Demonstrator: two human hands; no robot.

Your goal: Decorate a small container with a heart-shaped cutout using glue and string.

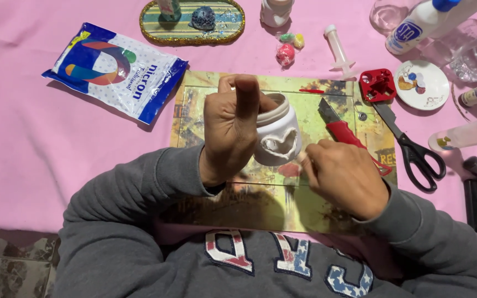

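At frame centre, my left hand (232, 129) grips a white jar (278, 138) bearing a raised heart. My right hand (344, 175), fingers curled closed, touches the jar's lower edge above a mat (205, 91).

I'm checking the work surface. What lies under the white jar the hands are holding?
Under the white jar lies a yellowish printed mat on the pink cloth. A red-handled knife rests on it. The left hand and right hand cover parts of the mat.
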